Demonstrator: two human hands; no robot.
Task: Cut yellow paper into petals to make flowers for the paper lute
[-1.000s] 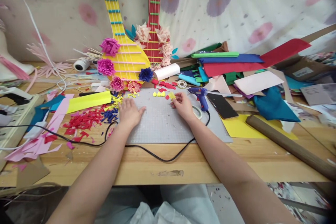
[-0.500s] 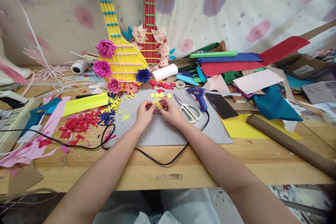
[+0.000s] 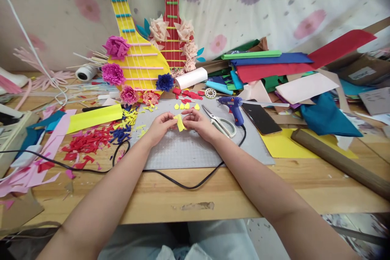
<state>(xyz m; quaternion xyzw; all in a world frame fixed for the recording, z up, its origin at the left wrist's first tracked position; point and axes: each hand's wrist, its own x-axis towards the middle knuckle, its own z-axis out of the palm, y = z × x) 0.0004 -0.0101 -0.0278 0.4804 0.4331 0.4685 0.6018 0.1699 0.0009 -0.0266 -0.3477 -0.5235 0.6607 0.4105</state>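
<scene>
Between my two hands, over the grey cutting mat (image 3: 183,152), is a small strip of yellow paper (image 3: 180,123). My left hand (image 3: 162,126) pinches its left edge, and my right hand (image 3: 198,123) pinches the right edge. Just beyond the fingers, several small yellow petal-shaped pieces (image 3: 187,106) lie in a row on the mat. Scissors (image 3: 219,123) with pale handles rest beside my right hand, partly open. A blue glue gun (image 3: 234,109) with a clear glue stick lies further right.
Yellow (image 3: 131,115) and red paper scraps (image 3: 88,142) are heaped on the left. A black cord (image 3: 189,187) crosses the mat's front edge. A phone (image 3: 262,118) and a brown roll (image 3: 335,160) lie right. A yellow paper guitar (image 3: 140,63) with flowers stands behind.
The yellow paper has turned between my fingers and now shows as an upright strip. My hands have moved slightly apart. The camera view has shifted a little closer and lower.
</scene>
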